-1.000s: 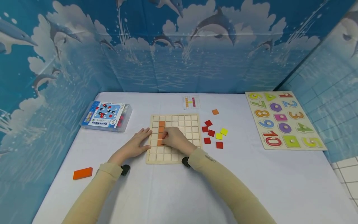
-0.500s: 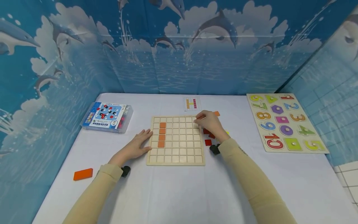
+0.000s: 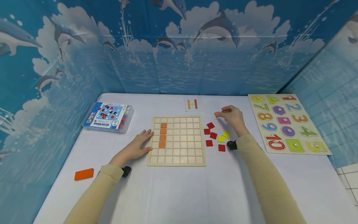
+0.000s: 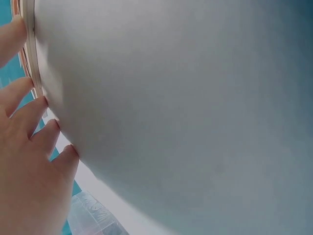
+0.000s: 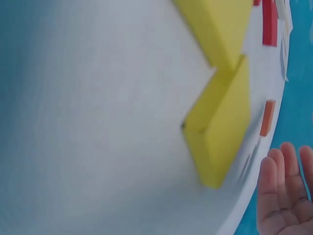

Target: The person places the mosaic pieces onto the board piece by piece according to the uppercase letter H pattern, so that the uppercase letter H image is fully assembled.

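Observation:
A light wooden grid board (image 3: 183,154) lies in the middle of the table in the head view. Several orange square tiles (image 3: 162,137) form a vertical column near its left side. My left hand (image 3: 135,147) rests against the board's left edge with fingers spread; the left wrist view shows fingertips along the wooden rim (image 4: 31,49). At the back right, my right hand (image 3: 234,119) reaches to a loose orange tile (image 3: 216,114), fingertips right by it. In the right wrist view, the fingers (image 5: 288,169) look extended, just short of that orange tile (image 5: 267,118).
Red tiles (image 3: 213,135) and yellow tiles (image 3: 221,138) lie right of the board. Behind it is a pattern card (image 3: 193,104). A number puzzle board (image 3: 289,124) stands far right, a plastic case (image 3: 107,116) back left, an orange block (image 3: 84,174) front left.
My right hand has moved right from the orange column, across the board and past the red tiles, to the loose orange tile. The left hand has stayed at the board's edge.

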Available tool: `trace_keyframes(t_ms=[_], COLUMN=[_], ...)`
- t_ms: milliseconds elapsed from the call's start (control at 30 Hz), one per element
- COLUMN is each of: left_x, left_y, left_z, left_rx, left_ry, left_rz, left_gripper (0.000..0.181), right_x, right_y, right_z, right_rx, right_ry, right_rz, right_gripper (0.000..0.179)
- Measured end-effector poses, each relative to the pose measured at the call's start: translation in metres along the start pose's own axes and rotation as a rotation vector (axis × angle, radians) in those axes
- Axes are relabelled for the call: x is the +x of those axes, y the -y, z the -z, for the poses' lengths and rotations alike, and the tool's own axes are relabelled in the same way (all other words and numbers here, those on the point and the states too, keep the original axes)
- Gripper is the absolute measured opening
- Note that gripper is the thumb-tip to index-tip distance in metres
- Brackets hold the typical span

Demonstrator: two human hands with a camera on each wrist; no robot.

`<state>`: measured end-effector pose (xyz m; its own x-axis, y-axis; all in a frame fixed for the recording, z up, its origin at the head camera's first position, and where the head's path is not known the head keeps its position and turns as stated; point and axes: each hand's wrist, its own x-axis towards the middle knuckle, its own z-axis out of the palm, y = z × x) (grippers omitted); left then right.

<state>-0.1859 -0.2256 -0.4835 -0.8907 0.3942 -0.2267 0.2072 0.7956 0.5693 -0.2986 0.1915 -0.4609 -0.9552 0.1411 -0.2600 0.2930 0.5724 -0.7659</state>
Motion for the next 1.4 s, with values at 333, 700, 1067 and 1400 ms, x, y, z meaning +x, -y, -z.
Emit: trace_keyframes(t_ms=[333,700,1067,1400], left_x=[0.000,0.000,-0.001,0.001], left_y=[0.001,0.001,0.000,0.001], left_z=[-0.001,-0.001,-0.001,-0.003], left_rx=[-0.006,0.001,-0.002,0.011], left_ry=[-0.006,-0.004,-0.002,-0.010], left_rz=[-0.003,-0.001,0.005,0.008], left_gripper=[0.071,0.071,0.071,0.071], right_x=[0.006,0.010,0.013,0.011], right_y=[-0.001,0.004,0.005,0.009], right_z=[0.002,-0.003,-0.011,-0.017], right_rx=[0.026,0.015,-0.053,-0.127], right_ry=[-0.004,0.012,0.021,-0.011], right_rz=[-0.047,-0.053,-0.060,-0.070], right_gripper=[0.046,0.052,0.049,0.043])
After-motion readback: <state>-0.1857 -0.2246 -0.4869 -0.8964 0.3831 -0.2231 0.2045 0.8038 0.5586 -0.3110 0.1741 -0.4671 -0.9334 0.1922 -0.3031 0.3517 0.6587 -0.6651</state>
